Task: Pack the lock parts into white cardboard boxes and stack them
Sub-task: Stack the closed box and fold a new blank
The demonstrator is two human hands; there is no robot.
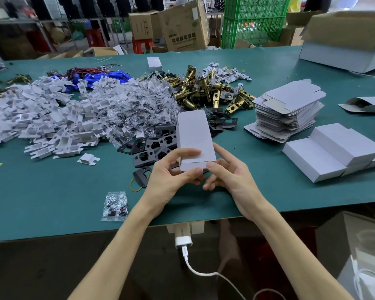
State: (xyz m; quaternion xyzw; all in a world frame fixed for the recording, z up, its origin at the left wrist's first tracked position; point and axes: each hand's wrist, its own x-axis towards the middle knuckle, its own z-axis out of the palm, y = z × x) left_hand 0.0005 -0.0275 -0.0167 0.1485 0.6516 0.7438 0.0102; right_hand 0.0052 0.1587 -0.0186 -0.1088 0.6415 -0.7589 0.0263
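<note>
Plates (153, 145), seemingly metal, behind box (193, 135)

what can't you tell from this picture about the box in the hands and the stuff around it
Head view only:
Inside of the white box: its cardboard walls hide any parts.
Its near end flap: partly covered by fingers of the left hand and right hand; tucked in or not is unclear.
Finished boxes: cut off by the right edge, so the count is unknown.
Clear sachet: contents too small to name.
</note>
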